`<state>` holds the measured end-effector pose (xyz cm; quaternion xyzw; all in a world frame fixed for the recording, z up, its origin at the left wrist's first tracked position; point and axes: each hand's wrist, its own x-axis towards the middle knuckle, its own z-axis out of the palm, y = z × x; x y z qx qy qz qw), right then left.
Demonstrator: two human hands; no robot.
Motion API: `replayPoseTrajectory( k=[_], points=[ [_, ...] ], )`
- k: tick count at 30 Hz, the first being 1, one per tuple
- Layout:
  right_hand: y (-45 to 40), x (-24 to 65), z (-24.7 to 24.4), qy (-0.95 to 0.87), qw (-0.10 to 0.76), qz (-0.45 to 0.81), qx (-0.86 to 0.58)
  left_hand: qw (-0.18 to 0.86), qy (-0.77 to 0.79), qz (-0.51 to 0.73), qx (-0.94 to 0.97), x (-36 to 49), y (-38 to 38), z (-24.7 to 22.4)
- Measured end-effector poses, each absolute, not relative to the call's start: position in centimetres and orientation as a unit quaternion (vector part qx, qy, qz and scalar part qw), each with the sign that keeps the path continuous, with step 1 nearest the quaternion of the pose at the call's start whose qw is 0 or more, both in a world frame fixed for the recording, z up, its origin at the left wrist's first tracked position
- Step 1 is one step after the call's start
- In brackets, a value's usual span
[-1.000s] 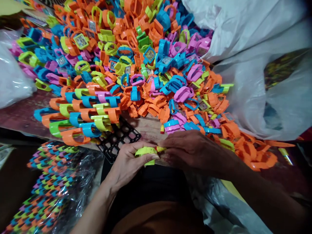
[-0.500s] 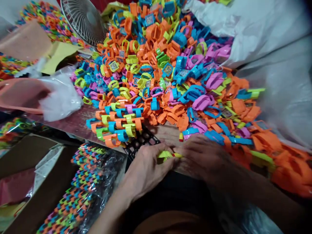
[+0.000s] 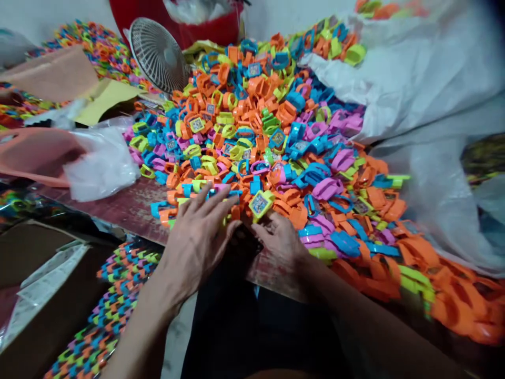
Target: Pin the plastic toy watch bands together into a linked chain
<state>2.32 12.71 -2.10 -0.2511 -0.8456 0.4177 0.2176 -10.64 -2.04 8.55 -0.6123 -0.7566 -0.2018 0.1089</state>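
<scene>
My right hand (image 3: 282,239) pinches a yellow toy watch (image 3: 260,203) with a square picture face turned up. My left hand (image 3: 197,231) lies with fingers spread over neat rows of coloured plastic toy watches (image 3: 161,209) and hides most of them. Between my hands a dark piece of the black grid rack (image 3: 245,237) shows, mostly in shadow. Just beyond both hands rises a big loose pile of orange, blue, yellow and pink toy watches (image 3: 232,131).
A fan (image 3: 158,55) stands behind the pile at left, near an orange plastic basket (image 3: 35,155) and a clear bag (image 3: 100,168). White sacks (image 3: 426,79) flank the right. Below left are a cardboard box (image 3: 59,310) and packed watch rows (image 3: 102,321).
My left hand has moved up and left from the yellow piece onto the rows and spread its fingers. My right hand has shifted left, now holding the yellow watch face up. The view has tilted up.
</scene>
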Motion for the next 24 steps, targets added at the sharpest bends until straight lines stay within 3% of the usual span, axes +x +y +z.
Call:
replayPoseTrajectory(
  k=[5, 19, 24],
  points=[
    [13.1, -0.1, -3.5, -0.83, 0.238, 0.426, -0.271, 0.092, -0.749, -0.22, -0.619, -11.2, -2.1, 6.3],
    [12.6, 0.0, -3.0, -0.853, 0.265, 0.341, -0.293, 0.065, -0.74, -0.251, -0.62, -11.0, -2.8, 6.4],
    [12.4, -1.0, -3.6, -0.881, 0.275, 0.307, -0.233, 0.07, -0.735, -0.256, -0.624, -10.8, -2.8, 6.5]
  ],
)
